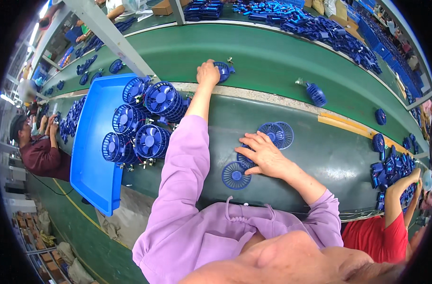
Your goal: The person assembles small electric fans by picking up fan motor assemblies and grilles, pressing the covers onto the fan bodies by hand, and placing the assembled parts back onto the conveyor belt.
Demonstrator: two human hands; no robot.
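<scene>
At the belt's near edge, my left hand is curled against the side of a blue fan head with a small part sticking out behind it. The fingertips are partly hidden. My right hand lies low over the dark green worktable, fingers stretched and spread across several round blue fan grilles. One grille lies flat beside the thumb, and another grille shows beyond the fingers, overlapping its neighbour. Left of my left forearm stand stacks of blue fan heads with wires and small boards at their sides.
The fan stacks stand partly over a bright blue tray. A green conveyor belt runs across ahead, carrying fan heads such as one at right. Blue parts are heaped near a red-clad person. Another person works at left.
</scene>
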